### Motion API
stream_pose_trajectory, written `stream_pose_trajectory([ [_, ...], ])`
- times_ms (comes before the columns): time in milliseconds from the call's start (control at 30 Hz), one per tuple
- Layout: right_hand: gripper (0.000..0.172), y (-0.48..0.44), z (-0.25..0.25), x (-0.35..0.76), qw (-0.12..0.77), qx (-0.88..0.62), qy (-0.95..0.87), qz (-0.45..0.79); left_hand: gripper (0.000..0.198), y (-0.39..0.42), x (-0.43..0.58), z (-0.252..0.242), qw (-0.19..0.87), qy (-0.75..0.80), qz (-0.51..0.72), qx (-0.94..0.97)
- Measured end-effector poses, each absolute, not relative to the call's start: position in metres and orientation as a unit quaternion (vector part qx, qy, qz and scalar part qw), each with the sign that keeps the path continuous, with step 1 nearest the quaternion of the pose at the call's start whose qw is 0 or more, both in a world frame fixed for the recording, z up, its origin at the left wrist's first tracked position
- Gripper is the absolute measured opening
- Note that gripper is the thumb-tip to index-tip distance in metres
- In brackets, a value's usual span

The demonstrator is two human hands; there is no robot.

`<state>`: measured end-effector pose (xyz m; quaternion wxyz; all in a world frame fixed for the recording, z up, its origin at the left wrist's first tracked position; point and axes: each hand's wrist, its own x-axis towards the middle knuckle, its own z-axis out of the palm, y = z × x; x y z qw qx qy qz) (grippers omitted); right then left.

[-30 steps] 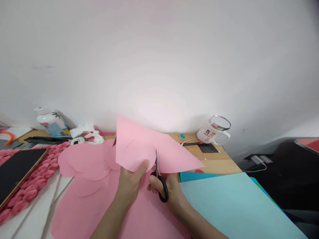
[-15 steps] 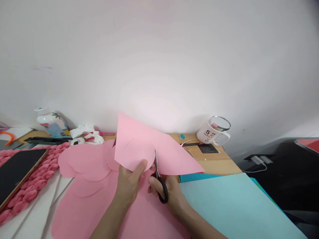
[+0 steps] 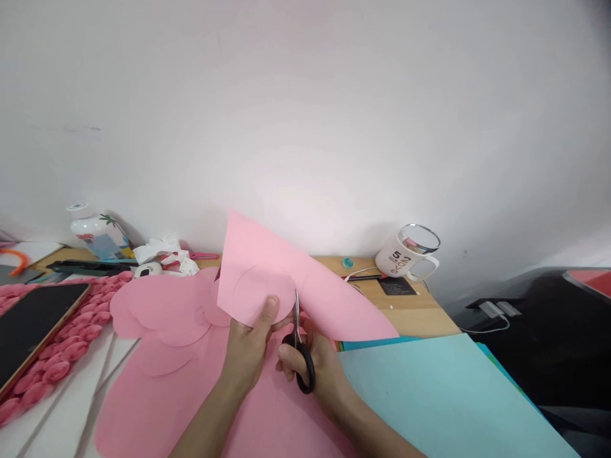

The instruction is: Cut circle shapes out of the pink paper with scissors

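A sheet of pink paper (image 3: 265, 254) with a drawn circle on it is held up above the table. My left hand (image 3: 251, 346) pinches its lower edge, thumb on top near the circle. Black-handled scissors (image 3: 304, 364) sit in my right hand (image 3: 322, 366), with my thumb through one loop and the other fingers partly hidden behind. The scissor blades point upward at the right side of the circle, where the paper is cut from below. Under my hands lie more pink sheets (image 3: 157, 407), with several cut pink paper circles (image 3: 167, 305) to the left.
Light blue paper (image 3: 443, 388) lies at the right. A white mug (image 3: 405, 251) stands at the back right, beside a black card (image 3: 397, 286). To the left are a phone (image 3: 35, 331) on a fluffy pink mat (image 3: 79, 343), crumpled tissue (image 3: 165, 249) and a white bottle (image 3: 98, 232).
My right hand and the scissors have shifted slightly left and down. The pink paper's right flap has swung down and right. My left thumb has moved a little up and left on the paper.
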<state>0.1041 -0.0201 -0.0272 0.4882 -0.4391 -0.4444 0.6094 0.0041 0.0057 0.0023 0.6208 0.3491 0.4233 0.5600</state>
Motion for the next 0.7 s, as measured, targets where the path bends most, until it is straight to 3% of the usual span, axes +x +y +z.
stream_pose_trajectory([
  [267,0.029,-0.021,-0.021,0.105,0.440,-0.386,-0.414,0.697,0.042,0.017,-0.008,-0.008,0.582,0.438,0.582,0.362],
  [533,0.036,-0.013,-0.020,0.114,0.463,-0.413,-0.455,0.639,0.038,0.017,-0.011,-0.012,0.504,0.514,0.543,0.433],
  [700,0.032,-0.010,-0.018,0.118,0.470,-0.395,-0.469,0.635,0.038,0.012,-0.005,-0.003,0.477,0.537,0.533,0.447],
])
